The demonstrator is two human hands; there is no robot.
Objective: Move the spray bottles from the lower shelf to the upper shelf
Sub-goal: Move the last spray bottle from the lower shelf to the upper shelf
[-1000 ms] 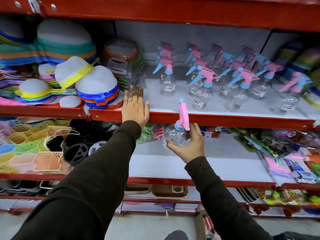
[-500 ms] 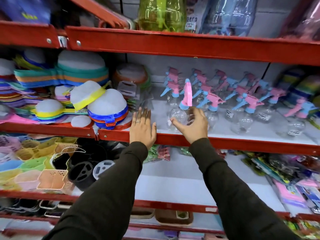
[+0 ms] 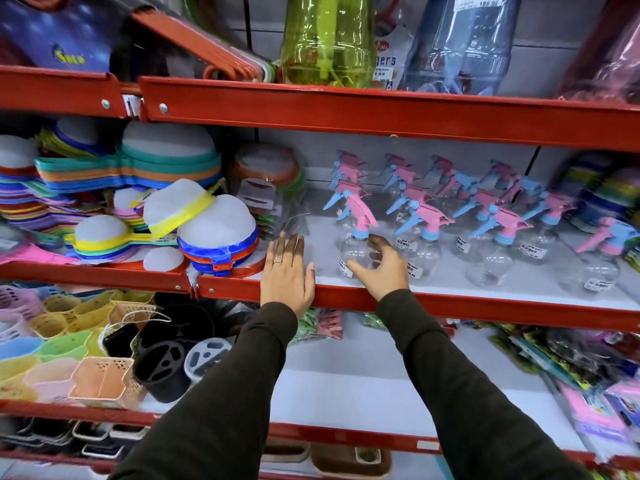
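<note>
A clear spray bottle (image 3: 356, 237) with a pink trigger and blue collar stands upright near the front left of the upper shelf (image 3: 502, 308). My right hand (image 3: 381, 270) curls loosely around its lower right side, fingers spread, thumb in front of its base. Behind and to the right stand several more spray bottles (image 3: 491, 237) of the same kind in rows. My left hand (image 3: 287, 271) lies flat and open on the shelf's red front edge, left of the bottle. The lower shelf (image 3: 346, 382) shows a bare white stretch beneath my arms.
Stacked coloured strainers (image 3: 207, 233) fill the upper shelf's left part. Pastel baskets (image 3: 69, 368) and black holders (image 3: 162, 368) crowd the lower shelf's left; packaged goods (image 3: 588, 375) lie at its right. Large green and blue bottles (image 3: 325, 39) stand on the top shelf.
My right hand carried the bottle up from the lower shelf and set it on the upper shelf; its fingers have loosened. The left hand stayed on the shelf edge. The view tilted upward.
</note>
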